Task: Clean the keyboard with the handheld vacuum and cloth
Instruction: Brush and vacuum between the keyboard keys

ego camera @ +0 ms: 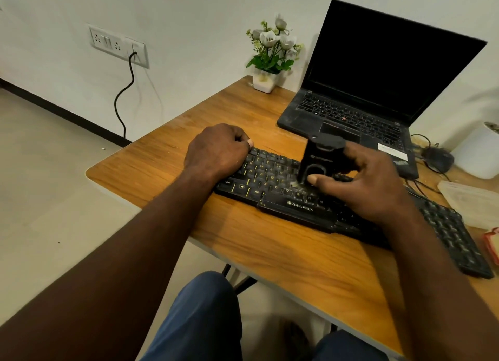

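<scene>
A black keyboard [272, 196] with yellow lettering lies slanted across the wooden table [283, 255]. My right hand [370, 182] grips a small black handheld vacuum [320, 158] that stands upright on the keys near the keyboard's middle; the thumb lies across its lower front. White dust shows on the keys at its base. My left hand [218, 150] rests on the keyboard's far left corner with its fingers curled over the edge, holding it. A cloth is not clearly in view.
An open laptop [378, 90] with a dark screen stands behind the keyboard. A white pot of flowers [270, 55] sits at the back edge. A mouse [438, 158], cables, a white pot and a clear plastic container [469, 201] crowd the right side.
</scene>
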